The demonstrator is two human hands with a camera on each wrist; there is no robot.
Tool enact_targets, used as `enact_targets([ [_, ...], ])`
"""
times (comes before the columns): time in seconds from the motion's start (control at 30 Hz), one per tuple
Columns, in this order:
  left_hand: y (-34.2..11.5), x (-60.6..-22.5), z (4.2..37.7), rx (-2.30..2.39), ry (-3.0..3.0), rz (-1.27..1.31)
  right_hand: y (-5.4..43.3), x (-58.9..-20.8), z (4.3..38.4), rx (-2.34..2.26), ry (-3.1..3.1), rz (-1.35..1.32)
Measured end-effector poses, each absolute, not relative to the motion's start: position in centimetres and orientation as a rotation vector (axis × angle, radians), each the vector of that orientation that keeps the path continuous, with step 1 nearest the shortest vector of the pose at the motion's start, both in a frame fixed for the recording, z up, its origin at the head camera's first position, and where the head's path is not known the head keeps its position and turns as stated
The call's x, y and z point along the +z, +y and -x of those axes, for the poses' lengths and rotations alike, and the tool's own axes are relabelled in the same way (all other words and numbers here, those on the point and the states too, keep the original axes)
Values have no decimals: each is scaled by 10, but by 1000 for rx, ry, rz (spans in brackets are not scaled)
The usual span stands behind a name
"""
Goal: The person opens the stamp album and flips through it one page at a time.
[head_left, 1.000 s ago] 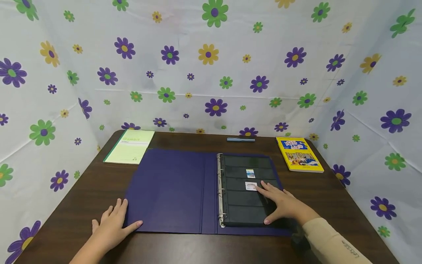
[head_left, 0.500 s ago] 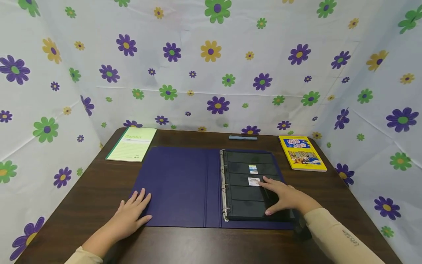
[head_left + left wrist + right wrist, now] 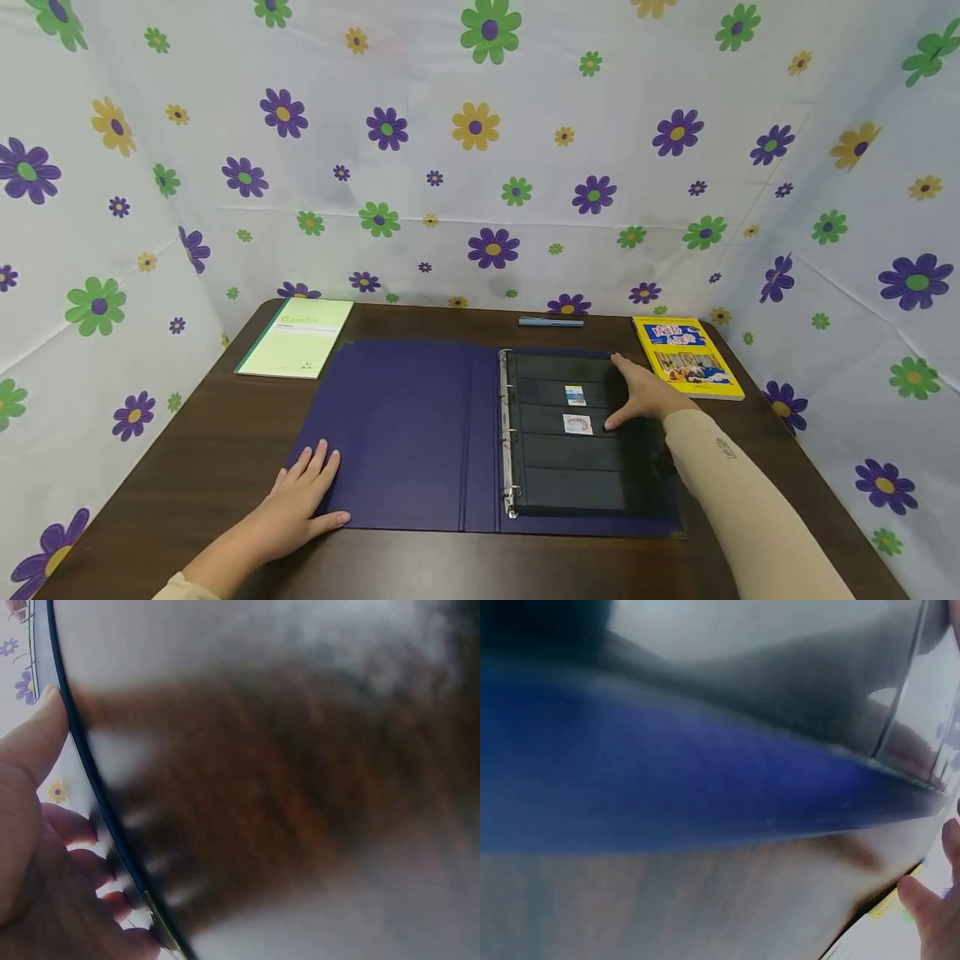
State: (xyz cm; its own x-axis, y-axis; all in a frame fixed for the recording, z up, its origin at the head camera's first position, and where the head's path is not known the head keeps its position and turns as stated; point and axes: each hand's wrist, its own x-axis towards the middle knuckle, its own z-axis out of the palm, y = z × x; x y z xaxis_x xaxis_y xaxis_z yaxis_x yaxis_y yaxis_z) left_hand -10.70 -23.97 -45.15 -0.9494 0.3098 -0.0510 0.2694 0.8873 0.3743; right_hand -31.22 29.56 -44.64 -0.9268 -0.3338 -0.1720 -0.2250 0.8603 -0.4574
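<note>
A dark blue ring binder [image 3: 390,442] lies spread flat on the table, its metal rings [image 3: 507,442] along the right half. Black pocket pages [image 3: 573,490] sit on those rings. Two small stamps show in the pockets, a blue-and-white stamp [image 3: 575,395] above a pale stamp [image 3: 577,424]. My left hand [image 3: 298,510] rests with spread fingers on the lower left edge of the cover. Over the upper right edge of the pages is my right hand [image 3: 647,393], thumb and forefinger wide apart; its other fingers are hidden. Both wrist views are partly blurred.
A pale green notepad [image 3: 296,340] lies at the back left of the brown table [image 3: 180,467]. Toward the back right are a blue-grey pen [image 3: 551,322] and a yellow book [image 3: 686,357]. A flower-printed cloth [image 3: 420,167] encloses the back and sides.
My right hand has moved away from me, from beside the pale stamp to the upper right page edge. My left hand has shifted right, farther onto the cover.
</note>
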Motion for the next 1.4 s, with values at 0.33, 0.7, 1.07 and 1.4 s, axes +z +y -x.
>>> enact_targets([
  [0.33,-235,-453,108,541,2925,-436,303,-454,320,-552,2790,494],
  [0.7,-234,-450,111,578,2883,-411,297,-442,310,-611,2758,432],
  [1.07,-234,-449,107,534,2913,-417,303,-423,275,-1112,2522,78],
  [1.4,-234,-450,109,541,2920,-394,322,-429,236,-1325,2271,-37],
])
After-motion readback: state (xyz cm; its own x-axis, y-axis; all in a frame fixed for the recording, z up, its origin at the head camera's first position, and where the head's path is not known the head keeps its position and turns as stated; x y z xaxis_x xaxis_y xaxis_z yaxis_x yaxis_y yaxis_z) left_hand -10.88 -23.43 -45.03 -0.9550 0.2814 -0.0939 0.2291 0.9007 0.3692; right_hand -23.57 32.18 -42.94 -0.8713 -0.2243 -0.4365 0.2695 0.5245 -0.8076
